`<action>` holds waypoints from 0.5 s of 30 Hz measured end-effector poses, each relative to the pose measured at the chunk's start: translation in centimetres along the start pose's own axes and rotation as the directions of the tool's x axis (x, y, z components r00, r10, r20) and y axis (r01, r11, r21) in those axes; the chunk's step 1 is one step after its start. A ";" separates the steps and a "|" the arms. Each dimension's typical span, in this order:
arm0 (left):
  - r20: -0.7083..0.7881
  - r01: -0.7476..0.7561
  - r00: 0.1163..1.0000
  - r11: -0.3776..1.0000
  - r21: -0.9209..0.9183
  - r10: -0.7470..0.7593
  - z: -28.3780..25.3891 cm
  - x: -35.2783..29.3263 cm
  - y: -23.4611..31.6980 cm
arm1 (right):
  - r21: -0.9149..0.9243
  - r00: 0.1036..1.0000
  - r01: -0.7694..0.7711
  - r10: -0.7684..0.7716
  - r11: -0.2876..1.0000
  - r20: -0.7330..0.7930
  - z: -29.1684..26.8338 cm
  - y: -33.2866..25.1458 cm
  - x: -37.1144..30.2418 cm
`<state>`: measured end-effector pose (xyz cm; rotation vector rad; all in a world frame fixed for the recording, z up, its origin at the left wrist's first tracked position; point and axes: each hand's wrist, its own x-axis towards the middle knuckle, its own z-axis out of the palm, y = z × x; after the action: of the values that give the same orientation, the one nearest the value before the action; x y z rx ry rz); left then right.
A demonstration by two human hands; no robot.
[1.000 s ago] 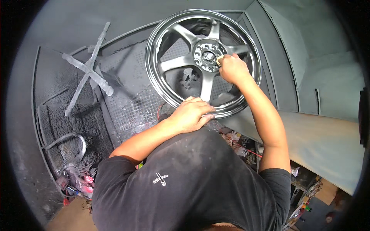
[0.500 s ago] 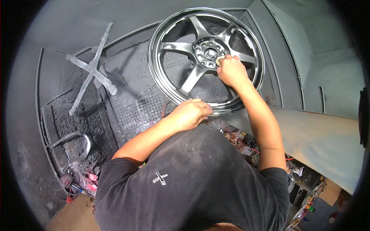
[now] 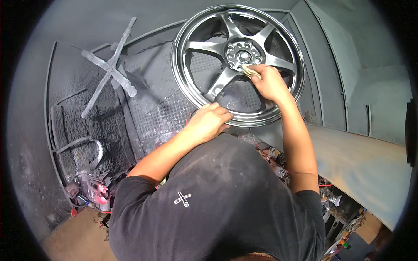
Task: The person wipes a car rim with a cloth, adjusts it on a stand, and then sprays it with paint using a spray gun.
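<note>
The wheel (image 3: 244,56), just beyond the black shirt (image 3: 217,195), has turned clockwise, likely putting fresh metal under the cloth (image 3: 251,72) (pale, folded) that the right hand (image 3: 271,83) pinches near its centre. The left hand (image 3: 208,122) grips the near rim (image 3: 266,119).

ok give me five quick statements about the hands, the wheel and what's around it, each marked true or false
1. The right hand holds a folded pale cloth by the hub. True.
2. The left hand is on the hub too. False: it is at the near rim.
3. The wheel has a shiny, metallic finish. True.
4. The grey cross-shaped frame stands to the right of the wheel. False: it is to the left.
5. The person wears a dark short-sleeved shirt. True.
</note>
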<state>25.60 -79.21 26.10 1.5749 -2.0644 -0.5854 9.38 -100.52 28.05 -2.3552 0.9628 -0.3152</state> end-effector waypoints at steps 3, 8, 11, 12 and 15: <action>-0.060 -0.012 0.998 0.998 0.070 0.016 -0.5 -0.4 -0.7 | 0.037 0.997 0.058 -0.056 0.998 -0.049 1.3 0.1 0.3; -0.049 -0.084 0.994 0.976 0.201 0.096 -3.0 -1.4 -3.5 | -0.172 0.918 0.352 -0.375 0.920 -0.127 5.9 -2.7 -3.1; -0.008 -0.069 0.997 0.976 0.205 0.072 -5.0 -1.9 -5.8 | -0.002 0.846 0.533 -0.533 0.846 -0.003 6.1 -5.0 -8.1; -0.029 -0.068 0.997 0.974 0.216 0.076 -5.3 -2.1 -6.5 | -0.027 0.875 0.484 -0.483 0.875 0.016 5.7 -5.6 -8.8; -0.015 -0.094 0.995 0.980 0.173 0.098 -5.4 -1.7 -6.9 | -0.065 0.869 0.495 -0.494 0.867 0.026 4.1 -4.6 -5.4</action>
<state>34.56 -79.52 26.10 1.5565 -2.2098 -0.3612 9.85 -92.39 27.36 -2.6414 0.3474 -0.4725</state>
